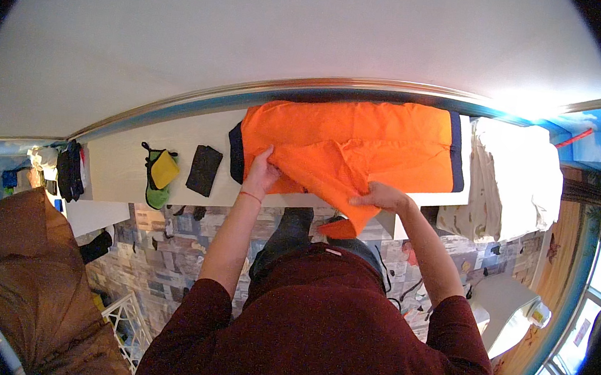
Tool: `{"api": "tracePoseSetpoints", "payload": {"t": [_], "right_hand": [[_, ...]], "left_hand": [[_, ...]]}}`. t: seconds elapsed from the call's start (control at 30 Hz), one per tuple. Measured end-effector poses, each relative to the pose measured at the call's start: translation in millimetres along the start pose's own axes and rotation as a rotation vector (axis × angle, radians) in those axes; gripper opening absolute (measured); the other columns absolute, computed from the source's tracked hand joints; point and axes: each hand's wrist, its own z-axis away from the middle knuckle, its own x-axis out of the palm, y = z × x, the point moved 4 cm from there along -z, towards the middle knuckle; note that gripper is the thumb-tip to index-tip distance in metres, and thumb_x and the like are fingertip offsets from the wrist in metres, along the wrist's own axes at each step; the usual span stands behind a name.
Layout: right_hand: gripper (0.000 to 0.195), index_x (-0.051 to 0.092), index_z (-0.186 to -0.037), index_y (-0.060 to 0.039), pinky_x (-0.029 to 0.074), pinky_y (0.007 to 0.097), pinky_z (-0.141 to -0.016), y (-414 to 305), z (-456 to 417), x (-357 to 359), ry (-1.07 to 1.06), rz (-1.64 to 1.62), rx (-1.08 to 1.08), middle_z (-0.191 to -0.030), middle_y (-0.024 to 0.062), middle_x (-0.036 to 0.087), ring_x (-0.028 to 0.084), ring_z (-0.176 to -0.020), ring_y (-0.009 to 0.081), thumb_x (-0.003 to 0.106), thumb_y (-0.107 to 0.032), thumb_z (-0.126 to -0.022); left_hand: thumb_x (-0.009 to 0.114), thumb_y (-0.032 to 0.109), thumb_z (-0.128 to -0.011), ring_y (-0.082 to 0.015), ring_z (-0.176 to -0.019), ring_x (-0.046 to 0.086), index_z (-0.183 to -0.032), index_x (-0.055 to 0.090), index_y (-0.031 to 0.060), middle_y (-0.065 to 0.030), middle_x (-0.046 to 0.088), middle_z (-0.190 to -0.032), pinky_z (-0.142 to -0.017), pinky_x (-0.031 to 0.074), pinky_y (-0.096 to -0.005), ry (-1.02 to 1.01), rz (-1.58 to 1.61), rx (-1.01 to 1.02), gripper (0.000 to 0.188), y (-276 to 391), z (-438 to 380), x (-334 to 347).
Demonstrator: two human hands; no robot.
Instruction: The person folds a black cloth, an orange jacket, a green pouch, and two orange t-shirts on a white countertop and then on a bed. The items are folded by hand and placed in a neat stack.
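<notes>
An orange garment with dark navy edges (404, 127) lies spread over a long white surface, and its near part is lifted and folded. My left hand (264, 171) grips the fabric at the left, thumb on top and fingers partly hidden behind the cloth. My right hand (383, 197) pinches the lifted part nearer to my body, and a loose corner hangs below it over the surface's front edge. To the left of the garment lie a folded black cloth (204, 170) and a green cloth (157, 197) with a yellow folded cloth (165, 169) on it.
A pile of white and patterned fabric (518, 181) stands right of the garment. The white surface (113, 164) runs along the wall. Dark clothes (70, 171) hang at far left, above brown sheer fabric (36, 281). A white plastic basket (127, 328) stands on the floor.
</notes>
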Motion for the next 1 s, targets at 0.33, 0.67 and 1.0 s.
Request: {"api": "tracePoseSetpoints", "payload": {"t": [0.33,0.67,1.0], "right_hand": [[0.064,0.068,-0.115,-0.0026,0.05,0.0349,-0.088,16.3,83.1,-113.4,0.208,0.575,0.025,-0.097,0.0101,0.075,0.069,-0.094,0.0267,0.085,-0.041,-0.067],[0.028,0.067,-0.105,-0.0161,0.049,0.0433,-0.085,50.4,63.2,-151.3,0.833,1.253,0.202,-0.101,0.0051,0.065,0.061,-0.105,0.027,0.068,-0.006,-0.079],[0.033,0.051,-0.111,-0.0075,0.054,0.0484,-0.066,57.8,77.4,-159.4,1.01,0.914,-0.202,-0.113,0.015,0.06,0.067,-0.081,0.0391,0.065,-0.008,-0.082]], "left_hand": [[0.057,0.028,-0.101,-0.0309,-0.129,0.053,-0.139,0.049,0.0096,-0.0095,0.057,-0.138,-0.111,0.04,-0.0506,-0.053,0.077,-0.053,0.043,-14.2,7.2,-30.6],[0.058,0.027,-0.101,-0.0296,-0.127,0.055,-0.136,0.051,0.0109,-0.0088,0.058,-0.136,-0.11,0.042,-0.0494,0.039,0.036,-0.027,0.039,-41.5,-0.3,-78.8],[0.049,0.038,-0.103,-0.0302,-0.129,0.054,-0.138,0.05,0.0099,-0.0086,0.055,-0.142,-0.112,0.039,-0.0531,0.029,0.127,-0.031,0.045,-32.5,14.3,-55.5]]}}
